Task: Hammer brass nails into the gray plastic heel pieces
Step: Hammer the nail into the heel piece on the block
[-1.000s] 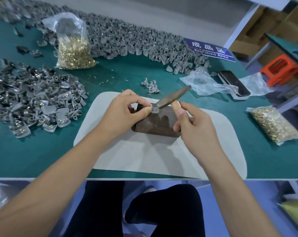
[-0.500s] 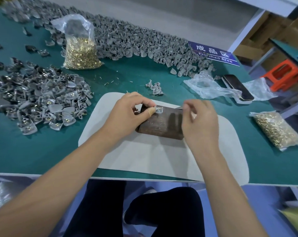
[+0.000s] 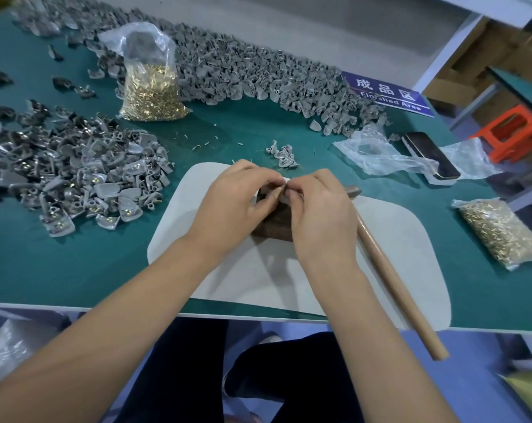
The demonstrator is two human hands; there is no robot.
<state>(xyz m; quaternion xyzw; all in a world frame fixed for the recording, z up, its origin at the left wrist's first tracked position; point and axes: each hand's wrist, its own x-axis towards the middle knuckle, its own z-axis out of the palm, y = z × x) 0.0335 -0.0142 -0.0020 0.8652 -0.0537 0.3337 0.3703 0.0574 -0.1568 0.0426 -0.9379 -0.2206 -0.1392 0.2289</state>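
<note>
Your left hand [image 3: 234,206] and right hand [image 3: 319,215] meet fingertip to fingertip over the far end of the dark block [image 3: 276,224], pinched on something small, probably a heel piece; I cannot tell. The hammer [image 3: 392,276] lies loose just right of the block; nailed heel pieces [image 3: 84,181] are heaped to its left.

blue sign [image 3: 387,93], "成品区", "Finished Area" partly hidden
</note>
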